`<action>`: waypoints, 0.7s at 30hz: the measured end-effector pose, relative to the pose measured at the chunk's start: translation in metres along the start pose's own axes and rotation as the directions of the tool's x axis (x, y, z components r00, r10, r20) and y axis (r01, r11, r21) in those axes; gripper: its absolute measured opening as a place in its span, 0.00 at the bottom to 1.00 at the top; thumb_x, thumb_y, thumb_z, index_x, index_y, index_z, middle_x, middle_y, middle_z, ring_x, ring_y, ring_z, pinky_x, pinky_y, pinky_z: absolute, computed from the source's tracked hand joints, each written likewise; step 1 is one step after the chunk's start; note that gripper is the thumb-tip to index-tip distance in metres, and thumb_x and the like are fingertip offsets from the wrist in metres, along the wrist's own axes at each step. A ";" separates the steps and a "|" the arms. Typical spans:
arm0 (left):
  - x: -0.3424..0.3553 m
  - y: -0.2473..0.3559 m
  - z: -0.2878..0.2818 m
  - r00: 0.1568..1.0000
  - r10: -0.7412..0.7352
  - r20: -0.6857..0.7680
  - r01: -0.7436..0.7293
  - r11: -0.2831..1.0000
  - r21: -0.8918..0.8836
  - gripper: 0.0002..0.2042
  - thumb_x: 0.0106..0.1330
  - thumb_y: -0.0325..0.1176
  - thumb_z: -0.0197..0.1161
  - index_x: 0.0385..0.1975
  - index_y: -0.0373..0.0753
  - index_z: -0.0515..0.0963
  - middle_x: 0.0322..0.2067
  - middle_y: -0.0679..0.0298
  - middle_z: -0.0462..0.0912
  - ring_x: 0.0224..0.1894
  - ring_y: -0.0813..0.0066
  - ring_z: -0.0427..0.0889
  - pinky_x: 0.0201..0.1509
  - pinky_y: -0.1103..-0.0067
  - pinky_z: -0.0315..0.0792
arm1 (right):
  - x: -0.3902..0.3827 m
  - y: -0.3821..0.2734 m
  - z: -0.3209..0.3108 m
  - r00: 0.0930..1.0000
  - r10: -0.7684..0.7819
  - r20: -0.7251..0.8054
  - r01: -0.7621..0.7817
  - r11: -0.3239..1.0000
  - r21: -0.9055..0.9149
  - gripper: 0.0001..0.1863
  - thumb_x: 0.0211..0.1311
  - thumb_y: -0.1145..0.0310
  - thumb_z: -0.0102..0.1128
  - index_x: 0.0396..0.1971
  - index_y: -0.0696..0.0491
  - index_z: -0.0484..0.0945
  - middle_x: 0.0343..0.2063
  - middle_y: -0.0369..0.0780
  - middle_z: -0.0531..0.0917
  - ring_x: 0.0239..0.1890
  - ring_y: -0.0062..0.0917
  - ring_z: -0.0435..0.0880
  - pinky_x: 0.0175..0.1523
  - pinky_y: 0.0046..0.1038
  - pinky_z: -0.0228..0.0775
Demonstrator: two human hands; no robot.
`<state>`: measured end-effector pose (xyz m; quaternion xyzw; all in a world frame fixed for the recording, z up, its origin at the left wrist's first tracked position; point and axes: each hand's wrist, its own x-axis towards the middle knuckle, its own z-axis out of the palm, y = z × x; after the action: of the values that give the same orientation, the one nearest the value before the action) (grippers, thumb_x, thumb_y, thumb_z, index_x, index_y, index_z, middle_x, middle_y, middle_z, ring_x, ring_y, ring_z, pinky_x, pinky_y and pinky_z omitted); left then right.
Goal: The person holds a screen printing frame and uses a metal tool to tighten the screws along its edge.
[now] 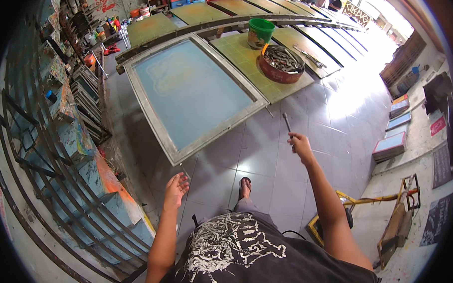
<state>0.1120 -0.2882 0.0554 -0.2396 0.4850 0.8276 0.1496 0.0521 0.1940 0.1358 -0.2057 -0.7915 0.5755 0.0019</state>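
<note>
My right hand [301, 148] is closed around a slim metal socket wrench [286, 122], its thicker end pointing up and away from me. Low on the left, my left hand [176, 189] is raised with loosely curled fingers, and I make out nothing in it. Just beyond its fingertips, a thin metal rod shows under the near corner of a screen-printing frame [217, 143]. The frame has a pale, worn border and light blue mesh with a faint cloudy outline. It lies tilted on the printing table, its near end sticking out over the floor.
Right of the frame, a green bucket [261, 32] and a round red tin of metal pieces [280, 72] stand on a yellow-green board [229, 46]. Loose metal tools [309, 56] lie beyond. Black curved bars [64, 197] line my left; stacked screens [390, 145] stand right. People are farther back.
</note>
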 end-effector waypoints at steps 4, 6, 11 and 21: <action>0.023 0.002 0.011 0.993 0.103 -0.050 -0.106 0.992 -0.061 0.13 0.67 0.40 0.54 0.46 0.42 0.73 0.35 0.66 0.78 0.34 0.76 0.77 0.37 0.78 0.72 | 0.107 -0.028 -0.023 0.981 -0.189 -0.053 0.166 0.944 -0.286 0.20 0.53 0.70 0.48 0.47 0.58 0.76 0.29 0.46 0.81 0.27 0.29 0.78 0.33 0.28 0.70; 0.028 -0.001 0.011 0.988 0.136 -0.073 -0.139 0.990 -0.036 0.14 0.68 0.42 0.52 0.47 0.42 0.71 0.38 0.65 0.78 0.37 0.74 0.77 0.40 0.76 0.71 | 0.163 -0.023 -0.027 0.940 -0.339 -0.046 0.290 0.860 -0.419 0.20 0.52 0.70 0.48 0.46 0.56 0.77 0.31 0.49 0.81 0.33 0.38 0.80 0.41 0.33 0.72; 0.015 0.007 0.014 0.962 0.241 -0.126 -0.252 0.964 -0.088 0.19 0.67 0.47 0.50 0.51 0.43 0.68 0.42 0.66 0.77 0.44 0.73 0.74 0.46 0.75 0.68 | 0.245 -0.032 -0.006 0.882 -0.471 -0.012 0.380 0.726 -0.573 0.17 0.53 0.69 0.48 0.43 0.56 0.78 0.36 0.51 0.81 0.42 0.44 0.78 0.50 0.39 0.68; 0.051 0.071 0.038 0.905 0.259 -0.337 -0.195 0.958 0.211 0.21 0.68 0.47 0.50 0.54 0.40 0.68 0.41 0.66 0.76 0.37 0.78 0.75 0.40 0.80 0.68 | 0.286 -0.038 0.029 0.928 -0.363 0.078 0.319 0.673 -0.667 0.26 0.54 0.60 0.53 0.52 0.57 0.69 0.46 0.54 0.76 0.50 0.46 0.74 0.55 0.40 0.65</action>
<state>0.0252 -0.2884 0.0953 -0.3156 0.5987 0.7359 -0.0194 -0.2294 0.2514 0.0938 -0.0587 -0.9683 0.2353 0.0597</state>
